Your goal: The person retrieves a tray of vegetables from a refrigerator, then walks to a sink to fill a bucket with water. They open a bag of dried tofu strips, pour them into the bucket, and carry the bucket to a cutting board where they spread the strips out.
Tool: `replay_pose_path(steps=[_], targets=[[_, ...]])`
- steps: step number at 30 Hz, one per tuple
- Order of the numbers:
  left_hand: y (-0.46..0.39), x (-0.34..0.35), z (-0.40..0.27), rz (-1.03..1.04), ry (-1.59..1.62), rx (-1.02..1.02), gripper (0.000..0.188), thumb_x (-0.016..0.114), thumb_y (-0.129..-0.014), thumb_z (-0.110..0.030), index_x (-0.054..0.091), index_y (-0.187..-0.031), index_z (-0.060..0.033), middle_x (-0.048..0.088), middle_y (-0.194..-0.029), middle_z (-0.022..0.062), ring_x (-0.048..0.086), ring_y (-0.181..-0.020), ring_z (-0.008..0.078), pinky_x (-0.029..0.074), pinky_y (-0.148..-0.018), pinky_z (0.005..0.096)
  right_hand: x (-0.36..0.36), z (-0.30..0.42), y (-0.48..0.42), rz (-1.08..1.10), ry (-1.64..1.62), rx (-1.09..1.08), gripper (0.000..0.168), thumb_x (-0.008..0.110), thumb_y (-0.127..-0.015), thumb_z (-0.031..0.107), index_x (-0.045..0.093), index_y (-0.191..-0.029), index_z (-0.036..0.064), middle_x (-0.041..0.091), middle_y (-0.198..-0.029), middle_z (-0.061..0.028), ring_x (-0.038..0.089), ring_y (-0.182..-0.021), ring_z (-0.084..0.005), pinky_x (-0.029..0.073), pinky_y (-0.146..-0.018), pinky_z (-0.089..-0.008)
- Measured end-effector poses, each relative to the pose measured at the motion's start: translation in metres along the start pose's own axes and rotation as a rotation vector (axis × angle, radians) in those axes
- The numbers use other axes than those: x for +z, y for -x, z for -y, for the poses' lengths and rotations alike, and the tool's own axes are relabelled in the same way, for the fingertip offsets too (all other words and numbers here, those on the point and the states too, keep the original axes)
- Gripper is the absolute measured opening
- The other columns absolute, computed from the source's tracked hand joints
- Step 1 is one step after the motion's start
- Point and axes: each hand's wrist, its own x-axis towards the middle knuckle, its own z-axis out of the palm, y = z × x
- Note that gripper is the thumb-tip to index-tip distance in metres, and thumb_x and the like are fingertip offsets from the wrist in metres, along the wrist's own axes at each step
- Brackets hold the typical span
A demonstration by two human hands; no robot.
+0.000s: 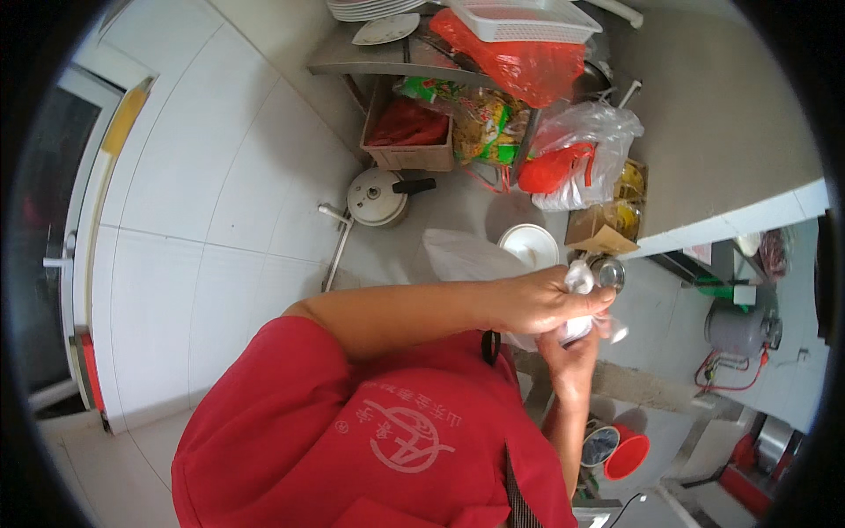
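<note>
Both hands are together in front of the red apron [396, 422]. My left hand [541, 303], back side up, grips a bunched white plastic bag [579, 277] with the thumb stretched along it. Just below, my right hand [571, 360] closes on the same white plastic; its fingers are partly hidden. A pale translucent sheet of plastic [462, 254] spreads out beyond the left wrist; whether it belongs to that bag I cannot tell. Past the hands, a round white tub [528, 243] and a shiny round metal container [607, 274] show lower down.
A pressure cooker [377, 197] sits on the floor by the tiled wall. Ahead is a metal shelf [396, 63] with plates, a white plastic basket [528, 30] and bags. Cartons [409, 157] stand beneath. Rightward are a gas cylinder [736, 328] and a red bucket [627, 454].
</note>
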Motion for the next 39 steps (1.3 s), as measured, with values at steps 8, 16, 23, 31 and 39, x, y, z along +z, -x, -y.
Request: replay_pose_path(steps=[8,16,23,31,39], targets=[[0.038,-0.059,0.009,-0.079,-1.069,0.295,0.011,0.058,-0.082,-0.014,0.060,-0.088,-0.0045,0.054,-0.100,0.0112,0.058,-0.089,0.0275,0.047,-0.075,0.0319,-0.019,-0.046,-0.037,0.374,-0.230,0.182,0.014,0.054,-0.085,0.006,0.064,-0.093,0.001,0.061,-0.098,-0.0040,0.055,-0.087,-0.0114,0.043,-0.079,-0.0247],[0.042,-0.118,0.068,-0.364,-1.502,0.643,0.023,0.061,-0.067,-0.017,0.056,-0.088,-0.0090,0.051,-0.090,0.0080,0.056,-0.084,0.0263,0.052,-0.077,0.0362,0.038,-0.105,-0.083,0.194,-0.452,0.700,0.044,0.056,-0.094,0.038,0.061,-0.109,-0.003,0.065,-0.103,-0.0071,0.062,-0.091,-0.0174,0.049,-0.082,-0.0293],[0.084,-0.241,0.076,-0.313,-1.574,0.095,0.014,0.060,-0.070,-0.021,0.059,-0.082,-0.0138,0.054,-0.082,0.0021,0.057,-0.083,0.0229,0.051,-0.068,0.0319,0.115,-0.168,-0.155,0.377,0.298,0.588,0.014,0.065,-0.089,0.014,0.066,-0.093,0.001,0.065,-0.086,-0.0057,0.060,-0.078,-0.0151,0.047,-0.072,-0.0269],[0.170,-0.422,0.045,-0.542,-1.298,-0.413,0.002,0.069,-0.076,-0.010,0.066,-0.075,-0.0098,0.061,-0.087,0.0052,0.059,-0.077,0.0222,0.050,-0.063,0.0347,0.171,-0.261,-0.330,-0.076,0.517,0.591,0.023,0.061,-0.092,0.020,0.063,-0.082,0.000,0.057,-0.075,-0.0005,0.050,-0.074,-0.0078,0.041,-0.066,-0.0248],[0.148,-0.563,0.038,-0.840,-0.699,-0.072,0.010,0.069,-0.082,-0.010,0.062,-0.085,-0.0030,0.059,-0.121,0.0123,0.058,-0.107,0.0225,0.045,-0.092,0.0365,0.361,-0.261,-0.420,0.461,0.261,-0.007,0.014,0.061,-0.088,0.016,0.061,-0.083,0.004,0.052,-0.076,-0.0093,0.054,-0.072,-0.0243,0.045,-0.065,-0.0353]])
